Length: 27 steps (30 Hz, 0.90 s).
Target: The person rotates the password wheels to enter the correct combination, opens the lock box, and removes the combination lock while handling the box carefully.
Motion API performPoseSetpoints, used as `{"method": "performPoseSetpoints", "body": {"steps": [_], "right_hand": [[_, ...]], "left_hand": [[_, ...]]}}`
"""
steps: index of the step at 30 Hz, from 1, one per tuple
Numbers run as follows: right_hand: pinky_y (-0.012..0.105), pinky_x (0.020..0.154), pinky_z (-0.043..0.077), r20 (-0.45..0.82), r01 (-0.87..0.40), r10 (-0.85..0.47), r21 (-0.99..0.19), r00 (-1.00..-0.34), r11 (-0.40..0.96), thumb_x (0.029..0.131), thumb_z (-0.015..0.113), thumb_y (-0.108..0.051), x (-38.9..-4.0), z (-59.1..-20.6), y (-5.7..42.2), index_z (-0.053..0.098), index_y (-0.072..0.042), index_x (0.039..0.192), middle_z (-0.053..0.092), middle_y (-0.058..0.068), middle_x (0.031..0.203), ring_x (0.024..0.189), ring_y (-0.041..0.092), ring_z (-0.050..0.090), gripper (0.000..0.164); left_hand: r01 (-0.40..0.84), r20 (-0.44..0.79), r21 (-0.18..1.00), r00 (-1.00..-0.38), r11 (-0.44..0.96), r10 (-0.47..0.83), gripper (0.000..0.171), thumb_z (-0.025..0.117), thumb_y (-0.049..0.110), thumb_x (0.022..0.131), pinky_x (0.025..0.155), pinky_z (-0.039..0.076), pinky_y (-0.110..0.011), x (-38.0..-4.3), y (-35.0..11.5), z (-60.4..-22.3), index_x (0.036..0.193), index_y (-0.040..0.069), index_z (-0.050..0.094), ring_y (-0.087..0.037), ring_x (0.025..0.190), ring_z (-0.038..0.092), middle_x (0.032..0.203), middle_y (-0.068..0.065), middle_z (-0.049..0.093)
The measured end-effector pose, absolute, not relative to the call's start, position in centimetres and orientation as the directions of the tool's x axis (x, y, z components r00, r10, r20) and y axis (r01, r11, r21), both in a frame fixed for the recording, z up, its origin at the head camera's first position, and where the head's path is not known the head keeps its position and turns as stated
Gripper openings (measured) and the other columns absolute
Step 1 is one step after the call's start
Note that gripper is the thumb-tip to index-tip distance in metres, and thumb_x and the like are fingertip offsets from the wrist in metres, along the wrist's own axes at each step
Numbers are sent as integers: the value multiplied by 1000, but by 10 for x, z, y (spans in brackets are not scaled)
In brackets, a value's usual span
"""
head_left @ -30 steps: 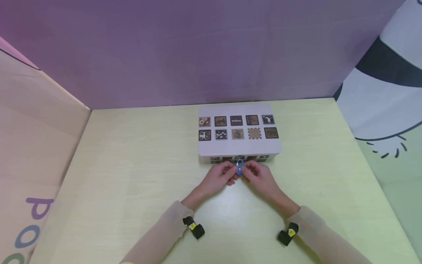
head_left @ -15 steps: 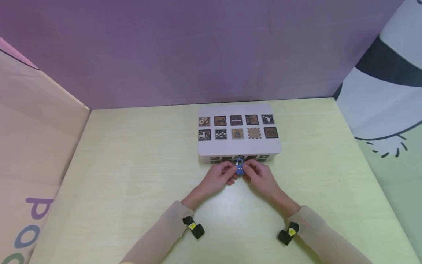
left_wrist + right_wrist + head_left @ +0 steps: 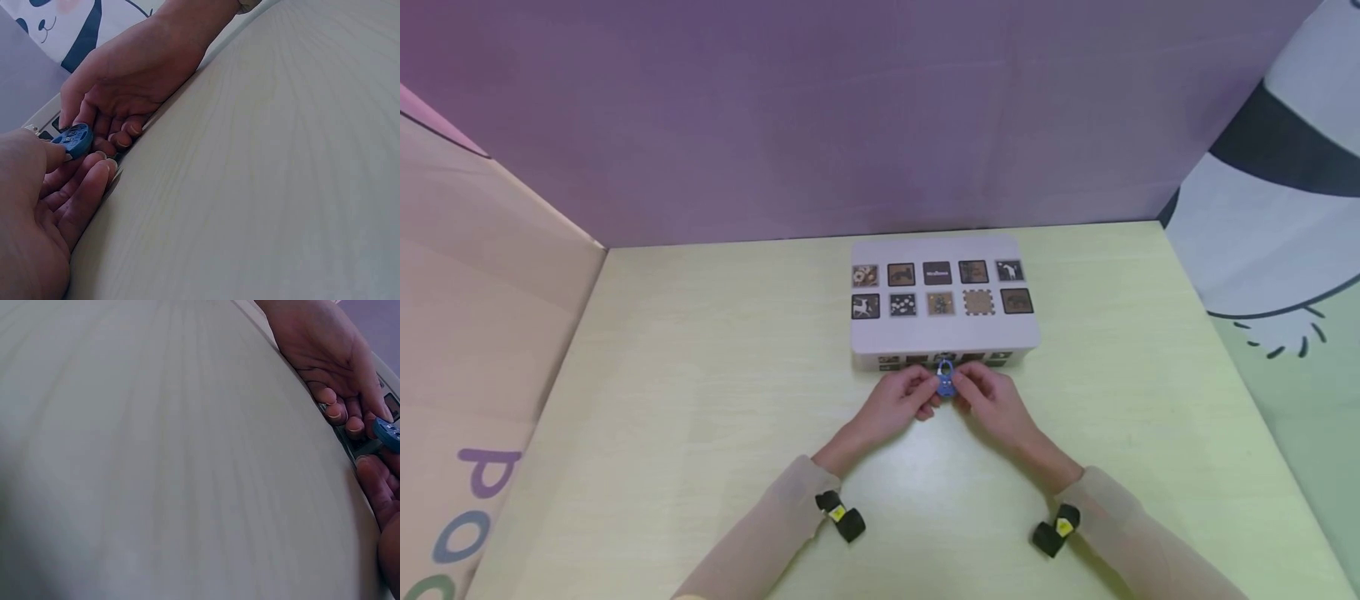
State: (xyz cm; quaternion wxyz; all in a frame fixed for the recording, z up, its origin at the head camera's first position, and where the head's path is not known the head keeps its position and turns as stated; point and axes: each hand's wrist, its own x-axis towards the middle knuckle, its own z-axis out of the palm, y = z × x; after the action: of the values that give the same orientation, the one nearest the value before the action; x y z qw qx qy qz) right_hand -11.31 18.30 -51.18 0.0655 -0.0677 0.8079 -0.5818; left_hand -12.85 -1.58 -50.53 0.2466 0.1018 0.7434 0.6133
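A small blue padlock [image 3: 946, 384] with a round body sits between both hands, its shackle pointing at the white box [image 3: 943, 330]. Thumb and fingers of my left hand [image 3: 891, 407] pinch its left side. From the right, my right hand [image 3: 996, 407] pinches the opposite edge with thumb and index finger. Small markings show on the face of the padlock [image 3: 76, 141] in the left wrist view, while the remaining fingers curl below it. Only part of the padlock [image 3: 389, 434] shows at the right border of the right wrist view.
The box, printed with several small square pictures, stands just beyond the hands on a pale wooden table [image 3: 722, 375]. A purple wall panel [image 3: 850, 125] rises behind the table, with printed panels on both sides. Each sleeve carries a black wrist camera [image 3: 841, 517].
My right thumb and index finger have shifted slightly to the right on the padlock, baring more of its face. The left hand and the box stay in place.
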Motion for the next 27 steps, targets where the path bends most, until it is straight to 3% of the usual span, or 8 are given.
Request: {"method": "performPoseSetpoints", "body": {"steps": [27], "right_hand": [[19,60,51,-11,-67,-215,-934,-977,352,100,64,-9,-112,-508,183,67,3,103,67,10,80,67,8,57,13]], "left_hand": [[-159,-243,964,-856,215,456,24,55,23,108,73,64,-27,-128,-15,-506,110,2,65,-14,76,68,93,-8,71]]}}
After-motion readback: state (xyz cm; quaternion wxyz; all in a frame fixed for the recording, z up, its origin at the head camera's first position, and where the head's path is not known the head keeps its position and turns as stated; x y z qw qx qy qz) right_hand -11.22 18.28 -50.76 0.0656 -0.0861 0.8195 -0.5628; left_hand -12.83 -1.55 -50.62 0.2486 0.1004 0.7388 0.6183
